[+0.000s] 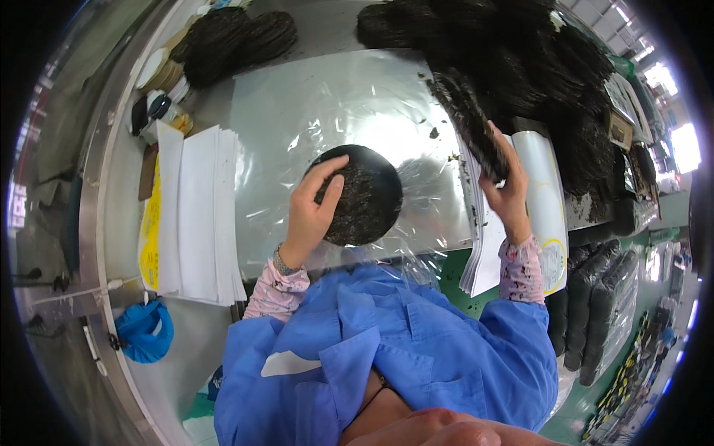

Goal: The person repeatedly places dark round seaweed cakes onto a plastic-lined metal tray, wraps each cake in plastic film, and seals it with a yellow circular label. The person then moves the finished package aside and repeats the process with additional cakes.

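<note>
A round, dark sheet stack (365,206), likely dried seaweed, lies on clear plastic film (279,128) over the worktable. My left hand (315,206) rests on its left edge with thumb and fingers apart. At the right, my right hand (510,181) grips a bundle of similar dark sheets (474,125), tilted on edge, its far end reaching up towards the large pile. Small dark flakes are scattered on the film between the hands.
Large piles of dark round sheets (502,56) fill the back right; smaller piles (234,44) stand back left. White paper sheets (203,217) lie left, with jars (167,114) behind. Printed plastic packaging (538,206) is at the right. A blue cloth item (145,331) hangs lower left.
</note>
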{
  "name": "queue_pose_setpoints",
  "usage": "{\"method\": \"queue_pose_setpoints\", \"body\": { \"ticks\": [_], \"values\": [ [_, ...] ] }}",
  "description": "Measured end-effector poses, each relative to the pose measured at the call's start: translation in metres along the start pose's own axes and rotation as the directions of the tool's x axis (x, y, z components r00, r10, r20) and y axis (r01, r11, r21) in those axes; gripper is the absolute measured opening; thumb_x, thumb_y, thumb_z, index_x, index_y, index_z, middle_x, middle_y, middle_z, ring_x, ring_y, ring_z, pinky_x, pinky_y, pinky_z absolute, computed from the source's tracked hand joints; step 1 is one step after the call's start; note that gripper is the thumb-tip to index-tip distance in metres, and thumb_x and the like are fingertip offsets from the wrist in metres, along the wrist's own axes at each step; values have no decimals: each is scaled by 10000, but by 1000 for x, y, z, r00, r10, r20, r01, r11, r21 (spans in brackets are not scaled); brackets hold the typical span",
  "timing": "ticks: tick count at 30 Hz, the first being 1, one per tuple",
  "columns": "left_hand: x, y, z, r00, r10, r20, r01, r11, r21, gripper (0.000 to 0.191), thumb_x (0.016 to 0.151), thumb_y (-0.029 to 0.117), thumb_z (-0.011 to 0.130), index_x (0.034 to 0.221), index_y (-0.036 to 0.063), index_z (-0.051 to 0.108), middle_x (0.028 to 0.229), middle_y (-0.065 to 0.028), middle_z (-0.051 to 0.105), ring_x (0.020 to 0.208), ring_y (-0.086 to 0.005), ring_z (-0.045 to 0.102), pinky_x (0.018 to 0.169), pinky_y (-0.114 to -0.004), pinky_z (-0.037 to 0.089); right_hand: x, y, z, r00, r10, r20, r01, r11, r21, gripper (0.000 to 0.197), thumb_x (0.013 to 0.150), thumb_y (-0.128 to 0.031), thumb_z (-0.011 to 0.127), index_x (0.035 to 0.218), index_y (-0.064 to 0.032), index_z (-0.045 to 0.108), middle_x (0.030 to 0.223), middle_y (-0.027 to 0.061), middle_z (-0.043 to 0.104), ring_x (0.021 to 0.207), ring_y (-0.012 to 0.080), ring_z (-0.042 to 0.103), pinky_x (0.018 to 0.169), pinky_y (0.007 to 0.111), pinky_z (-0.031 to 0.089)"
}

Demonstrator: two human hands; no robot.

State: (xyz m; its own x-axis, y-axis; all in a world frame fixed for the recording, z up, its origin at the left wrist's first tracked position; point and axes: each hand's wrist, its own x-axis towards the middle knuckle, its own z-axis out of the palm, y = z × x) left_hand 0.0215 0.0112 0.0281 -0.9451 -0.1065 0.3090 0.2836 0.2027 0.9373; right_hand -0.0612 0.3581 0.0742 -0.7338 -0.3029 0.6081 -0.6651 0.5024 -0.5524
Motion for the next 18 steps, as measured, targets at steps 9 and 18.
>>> {"method": "queue_pose_setpoints", "body": {
  "ticks": [9, 18],
  "values": [
    [-9, -22, -6, 973, -112, 202, 184, 902, -389, 1033, 875, 109, 822, 1654, 68, 144, 1640, -141, 287, 1498, -259, 334, 1226, -383, 266, -44, -54, 59, 897, 253, 362, -421, 738, 528, 952, 793, 51, 709, 1619, -40, 245, 1505, 173, 425, 1370, 238, 469, 1155, 361, 367],
    [-25, -14, -5, 978, 61, 199, -2, 958, -286, 982, 934, 89, 709, 1657, 35, 46, 1705, -171, 142, 1550, -276, 237, 1255, -393, 193, -46, -48, 53, 899, 181, 398, -301, 917, 263, 1205, 781, -47, 890, 1659, -72, 64, 1577, 196, 353, 1412, 286, 443, 1179, 394, 369]
  ]
}}
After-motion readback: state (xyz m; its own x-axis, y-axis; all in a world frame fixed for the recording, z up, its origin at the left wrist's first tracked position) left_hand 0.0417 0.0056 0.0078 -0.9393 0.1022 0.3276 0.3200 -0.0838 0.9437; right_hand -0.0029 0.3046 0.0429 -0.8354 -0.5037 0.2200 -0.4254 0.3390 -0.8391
